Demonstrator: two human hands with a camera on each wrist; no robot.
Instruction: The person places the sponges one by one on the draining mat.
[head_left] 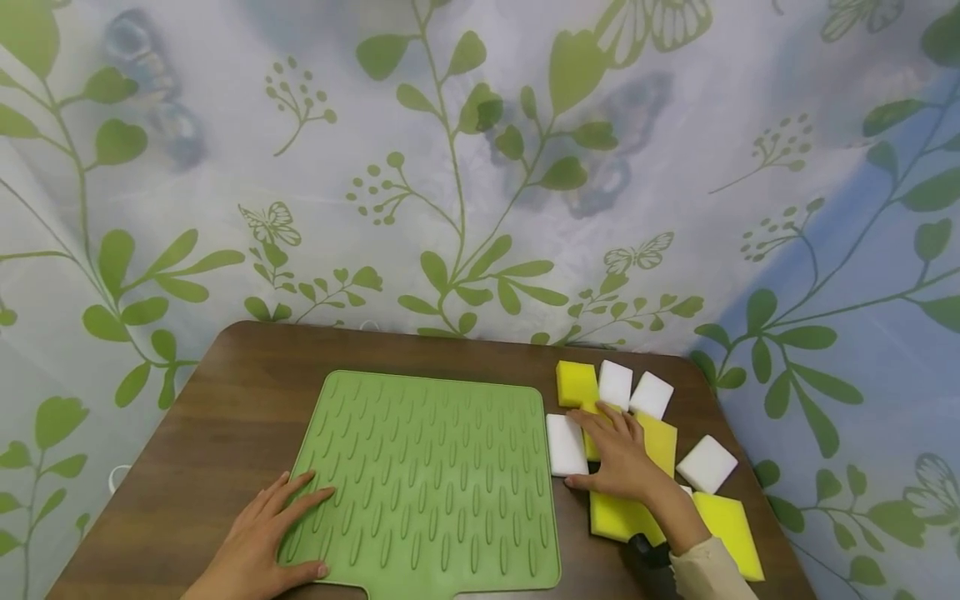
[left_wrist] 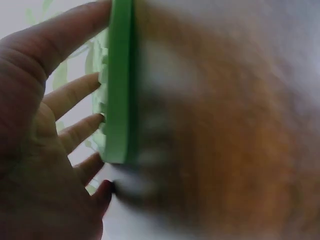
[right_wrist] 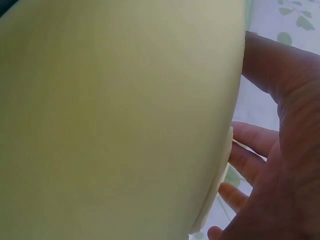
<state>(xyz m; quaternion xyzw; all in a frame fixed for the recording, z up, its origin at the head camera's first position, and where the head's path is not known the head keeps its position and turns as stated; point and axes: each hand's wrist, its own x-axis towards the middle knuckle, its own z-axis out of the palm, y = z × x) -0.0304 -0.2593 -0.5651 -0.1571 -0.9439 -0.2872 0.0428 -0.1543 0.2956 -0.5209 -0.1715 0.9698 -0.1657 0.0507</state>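
Note:
A flat green mat [head_left: 427, 483] with raised oval ridges lies on the table, a tab at its near edge. My left hand [head_left: 262, 529] rests at the mat's lower left, fingers spread and fingertips on its ridged face. In the left wrist view the mat's edge [left_wrist: 119, 90] stands out beside the thumb and fingers. My right hand [head_left: 618, 462] reaches over a group of sponge blocks, fingers extended. Its thumb and a fingertip lie at the ends of a white sponge block [head_left: 564, 448]. Yellow sponge [head_left: 618, 518] shows under the palm, partly hidden; pale yellow sponge [right_wrist: 120, 120] fills the right wrist view.
Beyond the right hand are a small yellow sponge [head_left: 576, 383] and two white blocks [head_left: 615, 383]. Another white block [head_left: 707, 463] and a yellow sponge [head_left: 729, 533] lie to the right. The brown table [head_left: 187, 467] backs onto a leaf-patterned curtain [head_left: 450, 167].

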